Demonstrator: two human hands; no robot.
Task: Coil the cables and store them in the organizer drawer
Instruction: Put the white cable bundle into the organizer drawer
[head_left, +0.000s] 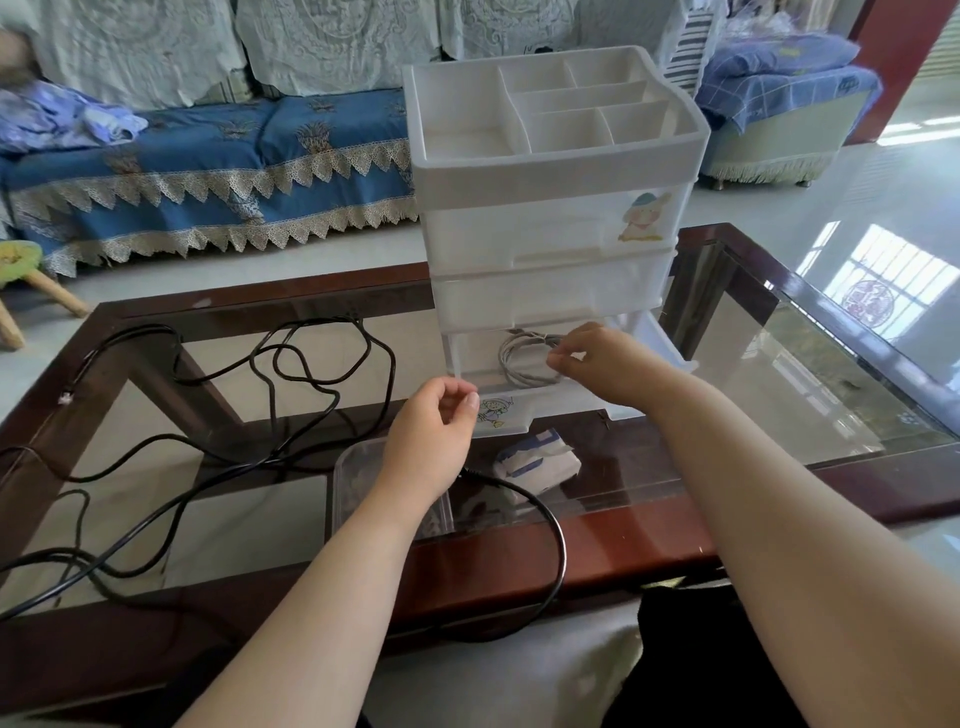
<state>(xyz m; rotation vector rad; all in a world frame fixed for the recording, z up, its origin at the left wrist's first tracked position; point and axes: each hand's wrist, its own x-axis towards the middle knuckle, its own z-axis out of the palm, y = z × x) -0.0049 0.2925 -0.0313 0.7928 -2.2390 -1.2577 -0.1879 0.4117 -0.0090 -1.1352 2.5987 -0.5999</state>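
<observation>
A white plastic organizer (550, 171) stands on the glass table, its bottom drawer (524, 410) pulled out toward me. A coiled grey cable (519, 358) lies inside that drawer. My right hand (608, 364) is over the drawer, its thumb and fingers pinching the coil's right side. My left hand (436, 441) hovers just in front of the drawer's left corner, fingers loosely curled and holding nothing. A long black cable (291, 384) sprawls uncoiled across the left half of the table, one stretch looping under my left wrist and off the front edge.
The glass table (779, 395) has a dark wooden frame. A clear plastic box (353, 483) sits under my left forearm. A blue-and-white tissue pack (535, 462) lies in front of the drawer. A sofa with a blue cover (208, 171) is beyond.
</observation>
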